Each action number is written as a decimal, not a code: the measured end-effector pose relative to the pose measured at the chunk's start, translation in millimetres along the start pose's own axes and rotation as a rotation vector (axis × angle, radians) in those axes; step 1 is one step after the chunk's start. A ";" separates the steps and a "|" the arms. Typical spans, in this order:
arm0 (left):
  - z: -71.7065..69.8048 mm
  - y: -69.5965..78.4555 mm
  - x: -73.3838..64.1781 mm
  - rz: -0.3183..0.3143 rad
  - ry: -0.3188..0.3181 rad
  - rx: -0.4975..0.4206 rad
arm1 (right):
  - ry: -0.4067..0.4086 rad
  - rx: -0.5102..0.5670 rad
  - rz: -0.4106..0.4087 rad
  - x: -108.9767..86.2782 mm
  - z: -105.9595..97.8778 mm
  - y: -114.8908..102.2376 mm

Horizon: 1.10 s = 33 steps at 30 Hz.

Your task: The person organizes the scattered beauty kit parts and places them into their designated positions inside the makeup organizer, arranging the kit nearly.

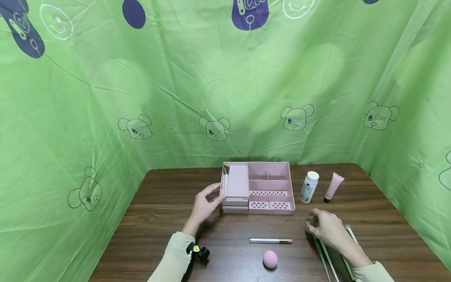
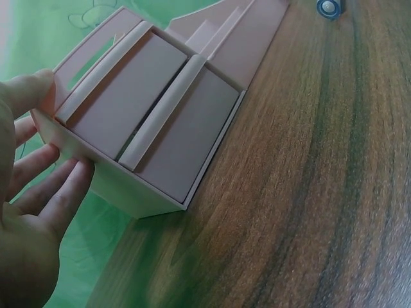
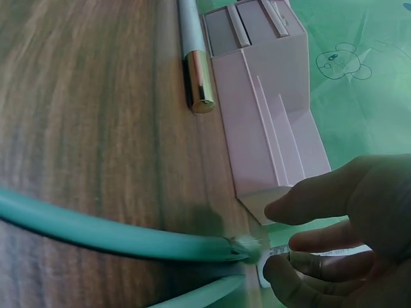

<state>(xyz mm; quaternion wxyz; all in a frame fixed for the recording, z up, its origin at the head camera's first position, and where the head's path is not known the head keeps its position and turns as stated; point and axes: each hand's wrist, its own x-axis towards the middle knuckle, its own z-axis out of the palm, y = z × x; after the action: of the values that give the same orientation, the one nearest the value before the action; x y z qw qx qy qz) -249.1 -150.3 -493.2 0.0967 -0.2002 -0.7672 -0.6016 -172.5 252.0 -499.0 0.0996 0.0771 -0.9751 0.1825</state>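
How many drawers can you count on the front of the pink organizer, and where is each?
2. Both sit in the left front of the pink organizer: upper drawer, lower drawer beneath it. The left hand touches that corner; none seems hidden.

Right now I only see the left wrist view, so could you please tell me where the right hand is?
Observer: The right hand is down to the right of the organizer, fingers curled over the ends of teal-handled brushes.
Operator: Is anything lying in front of the organizer?
Observer: A silver pen, with a pink sponge nearer the person.
Operator: And beside it?
Observer: A white bottle and a pink tube stand to its right.
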 end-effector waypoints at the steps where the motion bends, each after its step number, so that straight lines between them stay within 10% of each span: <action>1: 0.1 0.1 -0.1 0.002 0.001 0.001 | -0.005 -0.004 0.001 -0.5 0.7 0.3; 33: 4.0 -7.0 -0.3 -0.005 0.043 -0.012 | -0.079 -0.028 0.012 -11.4 11.8 -1.3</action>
<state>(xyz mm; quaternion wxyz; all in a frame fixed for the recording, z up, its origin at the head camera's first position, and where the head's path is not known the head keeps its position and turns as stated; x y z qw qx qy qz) -251.4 -147.9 -500.6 0.1103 -0.1860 -0.7619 -0.6105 -163.1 247.7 -511.9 0.0609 0.0770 -0.9812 0.1661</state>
